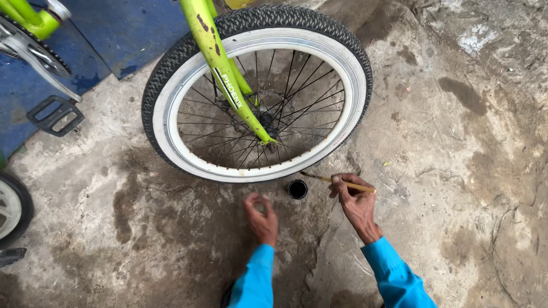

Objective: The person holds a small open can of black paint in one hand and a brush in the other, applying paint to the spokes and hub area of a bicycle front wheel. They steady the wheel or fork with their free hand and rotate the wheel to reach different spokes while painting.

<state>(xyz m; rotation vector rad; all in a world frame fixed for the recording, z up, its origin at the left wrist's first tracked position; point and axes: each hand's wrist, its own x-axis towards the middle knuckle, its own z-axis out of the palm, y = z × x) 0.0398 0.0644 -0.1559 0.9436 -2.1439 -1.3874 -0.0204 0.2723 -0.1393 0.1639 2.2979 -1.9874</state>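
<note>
Brush (337, 182) pinched in right hand (357, 202) fingers; left hand (261, 217) curled, grip unclear; pot (297, 189), wheel (257, 94) ahead.

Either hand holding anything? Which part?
Right hand pinches a thin wooden stick around its middle, dark tip toward the wheel. Left hand is curled beside the small black cap; whether it holds anything can't be told.

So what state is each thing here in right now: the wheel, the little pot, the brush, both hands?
Black-tyred, white-rimmed bicycle wheel: on the stained concrete floor, fixed in the lime-green fork.
Small round black pot: open, standing upright.
Thin wooden-handled brush: gripped, tip at the rim.
Right hand: closed on the brush.
Left hand: loosely curled; contents unclear.
Black pedal: free, untouched.
</note>
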